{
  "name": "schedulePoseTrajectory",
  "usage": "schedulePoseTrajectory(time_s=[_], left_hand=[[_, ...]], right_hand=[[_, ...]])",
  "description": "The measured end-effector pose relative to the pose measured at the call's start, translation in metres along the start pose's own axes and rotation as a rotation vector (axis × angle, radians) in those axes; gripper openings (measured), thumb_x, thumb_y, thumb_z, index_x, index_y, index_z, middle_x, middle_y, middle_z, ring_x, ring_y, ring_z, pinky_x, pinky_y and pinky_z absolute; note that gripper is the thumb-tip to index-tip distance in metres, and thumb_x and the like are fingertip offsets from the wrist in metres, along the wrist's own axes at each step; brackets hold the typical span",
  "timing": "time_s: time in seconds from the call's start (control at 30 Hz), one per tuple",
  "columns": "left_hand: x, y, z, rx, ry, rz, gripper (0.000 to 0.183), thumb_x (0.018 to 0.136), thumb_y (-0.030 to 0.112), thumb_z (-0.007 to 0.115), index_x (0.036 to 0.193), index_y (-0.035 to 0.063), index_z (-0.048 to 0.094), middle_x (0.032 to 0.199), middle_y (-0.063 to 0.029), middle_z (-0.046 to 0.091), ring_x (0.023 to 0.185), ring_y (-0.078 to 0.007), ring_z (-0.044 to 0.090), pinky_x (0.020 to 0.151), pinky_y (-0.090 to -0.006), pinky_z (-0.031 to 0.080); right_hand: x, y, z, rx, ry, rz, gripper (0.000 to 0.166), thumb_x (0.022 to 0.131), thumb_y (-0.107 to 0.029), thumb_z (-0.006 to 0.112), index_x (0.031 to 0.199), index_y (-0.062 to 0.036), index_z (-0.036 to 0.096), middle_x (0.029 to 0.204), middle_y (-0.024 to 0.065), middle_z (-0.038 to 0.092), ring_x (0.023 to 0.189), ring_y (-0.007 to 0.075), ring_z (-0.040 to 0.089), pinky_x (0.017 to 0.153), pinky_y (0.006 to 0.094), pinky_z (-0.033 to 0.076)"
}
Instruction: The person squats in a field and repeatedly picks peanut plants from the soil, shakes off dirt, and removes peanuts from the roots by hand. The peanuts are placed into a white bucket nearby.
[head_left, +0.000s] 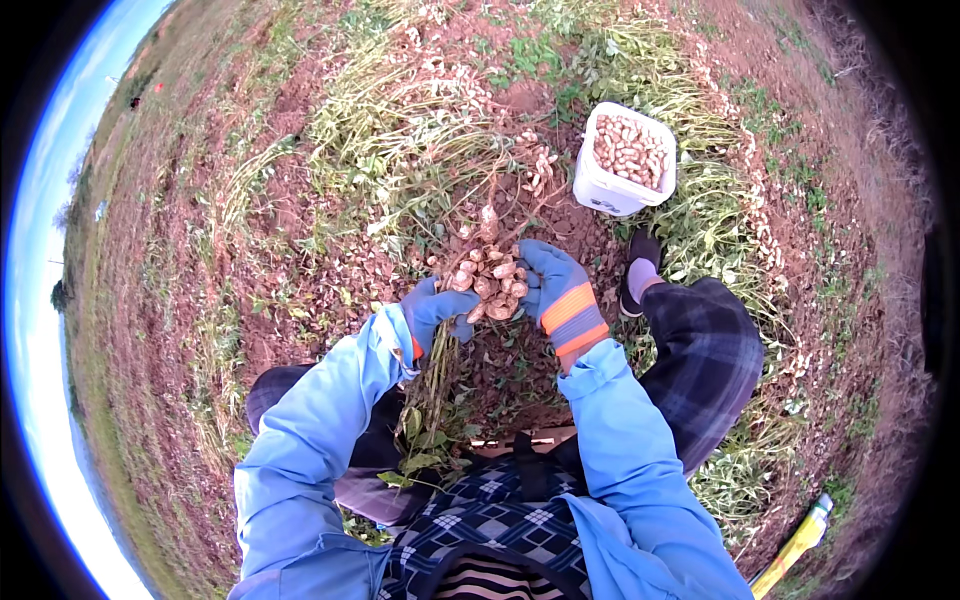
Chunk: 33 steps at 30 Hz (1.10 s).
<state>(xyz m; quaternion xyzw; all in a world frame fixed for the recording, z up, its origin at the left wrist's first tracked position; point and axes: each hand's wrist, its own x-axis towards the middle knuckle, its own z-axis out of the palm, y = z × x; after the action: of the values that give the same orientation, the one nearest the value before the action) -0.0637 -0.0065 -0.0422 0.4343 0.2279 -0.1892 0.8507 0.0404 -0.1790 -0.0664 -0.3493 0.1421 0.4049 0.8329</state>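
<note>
My left hand, in a blue work glove, is closed around the stems of a pulled peanut plant. Its leafy end hangs down towards my lap. A cluster of peanut pods sits at the root end, between both hands. My right hand, in a blue glove with an orange and grey cuff, touches the right side of the cluster; its fingertips are partly hidden, so whether they grip a pod cannot be told. Beyond it, at the upper right, stands a white plastic bucket filled with peanut pods.
Uprooted peanut plants lie ahead on the reddish soil, and more plants form a row at the right. My shoe is just below the bucket. A yellow object lies at the lower right.
</note>
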Motion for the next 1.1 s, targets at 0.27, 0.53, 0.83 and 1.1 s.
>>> schedulePoseTrajectory(time_s=[0.27,0.53,0.83,1.1], left_hand=[[-0.003,0.004,0.005,0.199,0.094,0.052,0.023,0.07,0.007,0.062,0.091,0.0025,0.056,0.068,-0.0046,0.054,0.054,-0.0133,0.047,0.049,-0.0275,0.035],[0.001,0.002,0.013,0.267,0.151,0.163,0.029,0.072,0.014,0.069,0.093,-0.0002,0.057,0.065,-0.0062,0.057,0.051,-0.0154,0.051,0.048,-0.0286,0.039],[0.007,0.002,0.024,0.51,0.3,0.098,0.036,0.075,0.016,0.071,0.102,-0.0007,0.056,0.076,-0.0083,0.063,0.057,-0.0154,0.058,0.048,-0.0288,0.045],[0.022,-0.023,0.006,0.709,0.271,0.308,0.054,0.076,0.021,0.071,0.121,0.0005,0.049,0.112,-0.0088,0.06,0.101,-0.0153,0.056,0.089,-0.0314,0.044]], right_hand=[[0.032,-0.037,-0.059,-0.023,0.173,-0.241,0.013,0.084,-0.02,0.061,0.081,-0.0082,0.058,0.063,-0.0028,0.05,0.045,0.0059,0.038,0.039,0.0214,0.028],[-0.012,-0.038,0.03,-0.26,0.04,-0.312,0.008,0.08,-0.013,0.061,0.084,-0.0064,0.059,0.068,-0.0008,0.055,0.049,0.0052,0.043,0.04,0.0192,0.03],[0.005,-0.041,0.049,-0.857,-0.165,-0.594,0.021,0.084,-0.015,0.059,0.101,-0.0028,0.063,0.072,-0.0038,0.055,0.058,0.0037,0.044,0.049,0.0201,0.036],[0.018,-0.051,0.084,-1.775,-0.051,-0.371,0.037,0.071,-0.038,0.067,0.092,-0.0066,0.065,0.084,0.0143,0.065,0.079,0.0281,0.062,0.072,0.0388,0.048]])
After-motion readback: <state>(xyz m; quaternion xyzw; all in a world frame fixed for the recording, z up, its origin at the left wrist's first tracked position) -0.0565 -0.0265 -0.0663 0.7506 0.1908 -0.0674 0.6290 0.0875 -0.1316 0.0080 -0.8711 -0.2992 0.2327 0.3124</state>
